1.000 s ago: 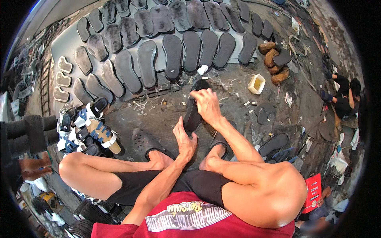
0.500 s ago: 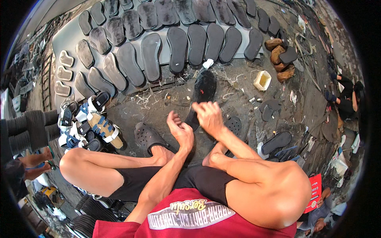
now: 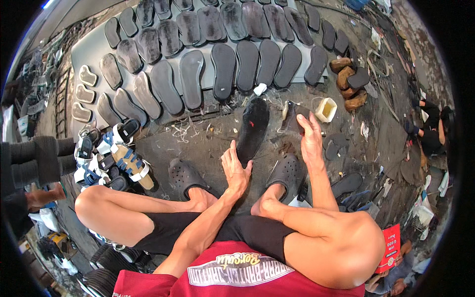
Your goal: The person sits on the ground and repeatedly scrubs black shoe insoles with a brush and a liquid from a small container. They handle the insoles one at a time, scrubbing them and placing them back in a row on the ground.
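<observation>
A long black shoe sole (image 3: pixel 253 123) with a small red mark lies on the ground in front of me. My left hand (image 3: pixel 235 168) is at its near end, fingers stretched out along the left edge and thumb by the tip. To the right, my right hand (image 3: pixel 311 138) holds a thin dark flat piece (image 3: pixel 293 121) with a pale streak on its left side; its exact kind is unclear. Just beyond that hand stands a pale, many-sided cup (image 3: pixel 326 110) with yellowish contents.
Rows of dark soles (image 3: pixel 190 79) cover a grey sheet (image 3: pixel 188 101) at the far side. Sandals (image 3: pixel 129 153) are heaped at left. Brown foot-shaped blocks (image 3: pixel 345 78) lie at right. My feet wear dark clogs (image 3: pixel 185 175). Other people's legs show at both sides.
My right hand has swung right, away from the black sole, with the dark piece now visible at it. My left hand has come forward to the sole's near end. The view has shifted slightly.
</observation>
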The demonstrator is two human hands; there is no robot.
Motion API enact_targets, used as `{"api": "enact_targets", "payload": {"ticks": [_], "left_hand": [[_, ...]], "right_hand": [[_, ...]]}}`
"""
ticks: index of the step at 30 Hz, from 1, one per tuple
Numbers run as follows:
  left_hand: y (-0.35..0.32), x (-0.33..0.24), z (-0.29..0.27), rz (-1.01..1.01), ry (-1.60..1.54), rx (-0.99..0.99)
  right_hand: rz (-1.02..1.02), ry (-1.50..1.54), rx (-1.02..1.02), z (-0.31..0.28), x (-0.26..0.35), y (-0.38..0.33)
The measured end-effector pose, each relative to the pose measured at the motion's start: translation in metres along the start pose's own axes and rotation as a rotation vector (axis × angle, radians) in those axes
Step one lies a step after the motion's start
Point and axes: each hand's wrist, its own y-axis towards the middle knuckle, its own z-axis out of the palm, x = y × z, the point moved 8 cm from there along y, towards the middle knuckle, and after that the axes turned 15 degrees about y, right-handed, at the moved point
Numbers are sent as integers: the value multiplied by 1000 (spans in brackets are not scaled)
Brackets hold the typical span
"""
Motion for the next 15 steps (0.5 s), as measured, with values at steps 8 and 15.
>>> {"api": "enact_targets", "payload": {"ticks": [8, 15], "left_hand": [[12, 2, -7, -134, -4, 176], [56, 22, -125, -433, -414, 737]], "right_hand": [[165, 55, -80, -41, -37, 4], [296, 227, -48, -39, -48, -14]]}}
